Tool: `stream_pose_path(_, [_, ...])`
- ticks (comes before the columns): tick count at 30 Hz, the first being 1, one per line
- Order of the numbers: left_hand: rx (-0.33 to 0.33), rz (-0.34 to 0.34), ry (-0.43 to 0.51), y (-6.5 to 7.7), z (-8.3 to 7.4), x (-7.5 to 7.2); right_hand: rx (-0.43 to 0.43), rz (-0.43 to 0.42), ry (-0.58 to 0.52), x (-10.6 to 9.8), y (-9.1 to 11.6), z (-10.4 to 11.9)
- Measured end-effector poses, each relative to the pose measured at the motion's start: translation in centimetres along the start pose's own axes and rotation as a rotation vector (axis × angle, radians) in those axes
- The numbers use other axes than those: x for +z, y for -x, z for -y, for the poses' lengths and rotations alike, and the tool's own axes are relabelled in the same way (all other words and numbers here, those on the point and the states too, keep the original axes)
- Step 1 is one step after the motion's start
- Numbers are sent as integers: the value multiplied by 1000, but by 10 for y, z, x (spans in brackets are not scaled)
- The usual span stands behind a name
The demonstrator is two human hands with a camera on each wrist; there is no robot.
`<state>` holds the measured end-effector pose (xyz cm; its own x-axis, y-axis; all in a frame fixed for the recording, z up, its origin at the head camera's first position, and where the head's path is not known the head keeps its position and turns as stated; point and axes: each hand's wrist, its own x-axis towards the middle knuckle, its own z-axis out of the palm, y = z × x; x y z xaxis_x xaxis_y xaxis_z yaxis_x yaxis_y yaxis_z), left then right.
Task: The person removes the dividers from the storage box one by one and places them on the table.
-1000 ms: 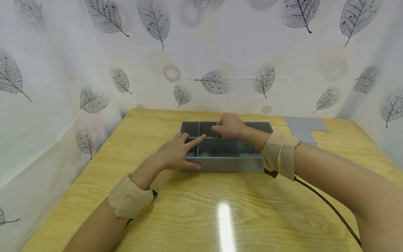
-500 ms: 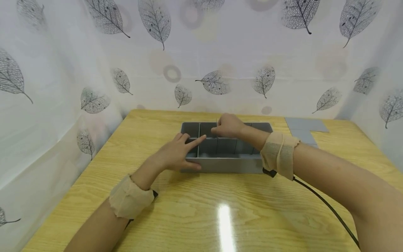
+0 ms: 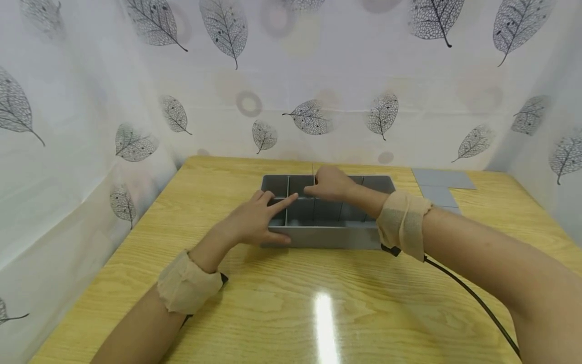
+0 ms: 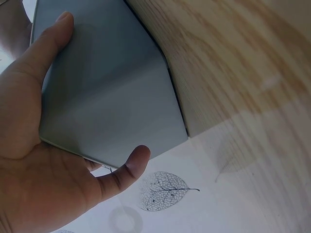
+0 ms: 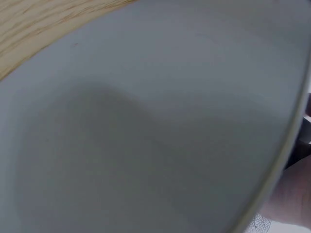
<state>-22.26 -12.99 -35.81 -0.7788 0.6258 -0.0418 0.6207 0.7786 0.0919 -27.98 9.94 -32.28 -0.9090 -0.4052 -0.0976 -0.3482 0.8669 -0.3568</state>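
Observation:
A grey divided storage box (image 3: 325,237) sits on the table, its long front wall facing me. My left hand (image 3: 249,218) holds the box's left end in the head view. The thumb (image 4: 46,46) lies along the front wall in the left wrist view, and the little finger bends over the end wall. At the back row, my right hand (image 3: 333,183) pinches a thin grey divider (image 3: 313,171), seen nearly edge-on and standing upright above the rim. Its fingertips are mostly hidden. The box's front wall (image 5: 146,121) fills most of the right wrist view.
Flat grey panels (image 3: 443,179) lie on the wooden table (image 3: 254,303) right of the box. A black cable (image 3: 477,298) runs from my right wrist. A leaf-patterned curtain (image 3: 336,60) encloses the back and sides.
The divider's top edge stands slightly higher above the rim than before, with my right hand still at it. My left hand stays in place on the box.

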Motion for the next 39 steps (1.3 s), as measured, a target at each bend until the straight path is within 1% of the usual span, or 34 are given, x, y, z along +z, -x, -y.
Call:
stream_pose_path(4, [1,3,-9,1,-1,0,-6,30,38,1,0,0])
stream_pose_path(10, [-2,17,5,0,0,1,-6,-12,9,-1,1,0])
stream_pose_path(16, [-12,13,4,0,-1,-1,26,62,47,-2,0,3])
stream_pose_path(18, [-9,19,0,0,-1,-1,30,62,39,-2,1,3])
stream_pose_path(22, [0,21,-4,0,-1,-1,31,36,20,0,1,2])
stream_pose_path(30, [-5,11,2,1,-1,0,48,90,54,-1,0,6])
stream_pose_path(32, [-2,8,-1,2,-1,1,48,74,38,-2,0,7])
stream_pose_path(35, [0,7,1,2,-1,1,37,17,1,-3,2,9])
stream_pose_path(39, [-2,10,6,2,-1,0,-25,-18,-12,-6,2,15])
